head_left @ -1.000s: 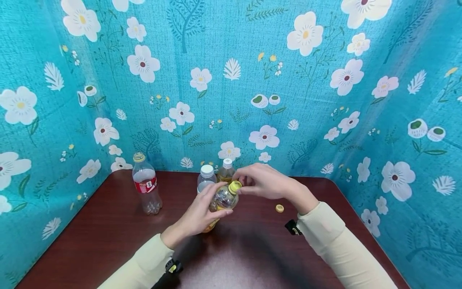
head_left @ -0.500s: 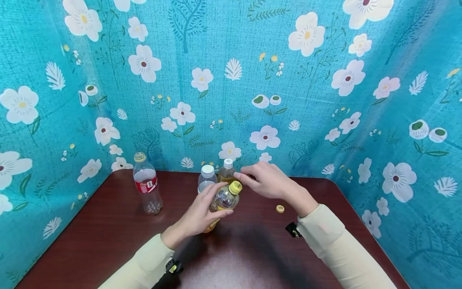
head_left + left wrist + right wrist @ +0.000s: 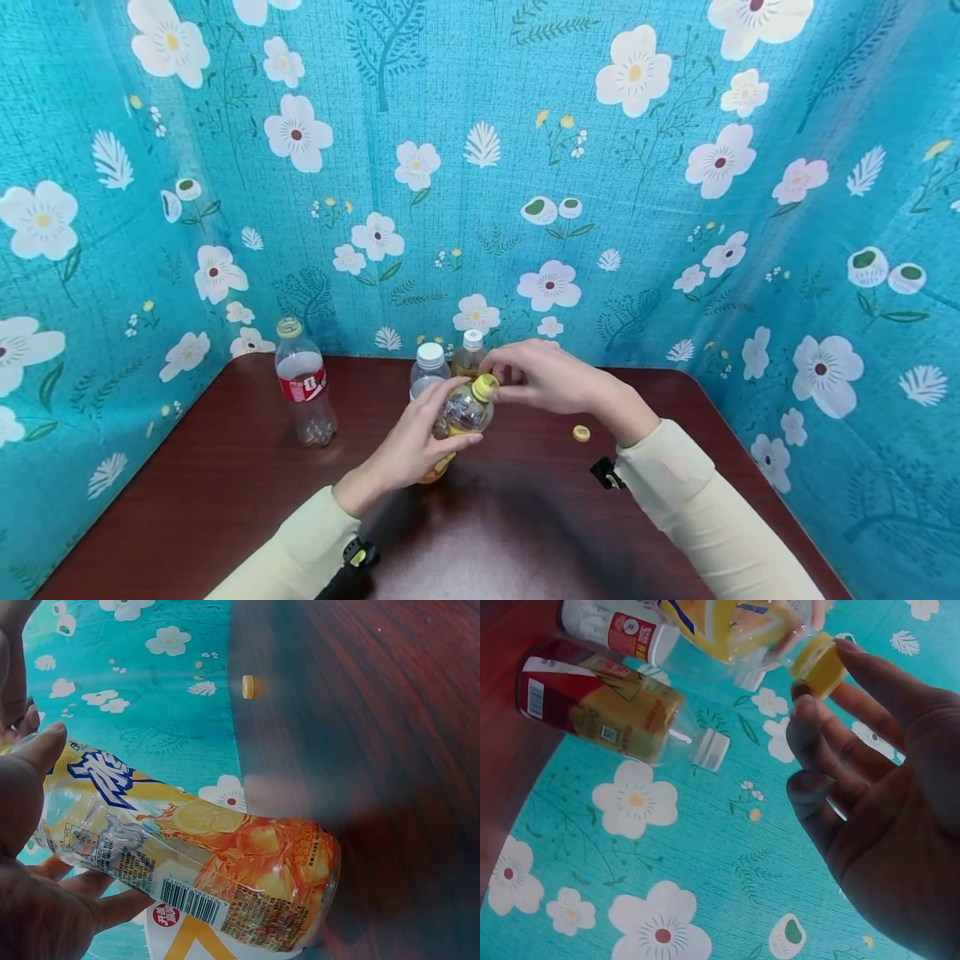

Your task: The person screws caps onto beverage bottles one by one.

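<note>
The left hand (image 3: 411, 440) has the tilted bottle (image 3: 217, 851) gripped, the right hand (image 3: 551, 379) pinches its yellow cap (image 3: 485, 386), a loose cap (image 3: 581, 433) lying well rightward

And here's the table (image 3: 225, 467), the cloth (image 3: 480, 217) rising behind it and along both its left and right sides. Out at the far left stands the outer bottle (image 3: 306, 400), well apart from the rest. Over to the middle: the held bottle (image 3: 463, 414) sits in front, the left hand (image 3: 408, 442) around it from the left, the right hand (image 3: 546, 377) at its cap (image 3: 486, 386) from the right. Behind it, 2 more: the left rear bottle (image 3: 428, 382) and, just beside it, the right rear bottle (image 3: 468, 361). Off to the right, the loose cap (image 3: 581, 433) lies on the tabletop.
</note>
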Demonstrator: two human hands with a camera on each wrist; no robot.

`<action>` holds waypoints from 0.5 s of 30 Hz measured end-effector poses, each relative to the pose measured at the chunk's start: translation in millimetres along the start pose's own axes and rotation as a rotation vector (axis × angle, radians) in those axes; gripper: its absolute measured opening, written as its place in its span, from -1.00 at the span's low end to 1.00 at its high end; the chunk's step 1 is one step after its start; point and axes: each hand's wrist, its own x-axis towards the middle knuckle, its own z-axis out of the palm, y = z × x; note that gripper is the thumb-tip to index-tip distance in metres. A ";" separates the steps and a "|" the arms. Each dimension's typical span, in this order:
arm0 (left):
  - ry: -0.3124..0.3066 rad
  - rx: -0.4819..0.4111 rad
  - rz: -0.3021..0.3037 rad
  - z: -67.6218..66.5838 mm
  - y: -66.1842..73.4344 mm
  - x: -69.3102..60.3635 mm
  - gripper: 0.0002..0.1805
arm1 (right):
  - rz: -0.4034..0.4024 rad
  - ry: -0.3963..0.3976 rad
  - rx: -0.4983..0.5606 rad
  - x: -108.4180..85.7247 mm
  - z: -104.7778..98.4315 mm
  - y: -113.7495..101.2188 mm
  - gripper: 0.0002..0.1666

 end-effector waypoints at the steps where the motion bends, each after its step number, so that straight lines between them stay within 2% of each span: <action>1: 0.000 -0.001 0.001 0.2 0.0 -0.3 -0.14 | 0.020 0.010 -0.022 1.0 1.8 0.1 -0.84; 2: 0.001 0.001 0.002 0.5 0.0 -0.7 -0.14 | 0.040 0.020 -0.052 1.9 3.7 0.1 -0.84; 8: 0.005 0.018 0.021 1.9 0.0 -2.6 -0.15 | 0.097 0.094 -0.219 5.5 12.7 -0.1 -0.46; 12: 0.008 0.016 0.030 2.2 0.2 -2.2 -0.15 | 0.098 0.119 -0.190 2.4 10.4 1.8 -0.48; 15: 0.008 0.011 0.030 1.9 0.7 -1.7 -0.14 | 0.061 0.101 -0.129 -0.5 4.2 3.4 -0.63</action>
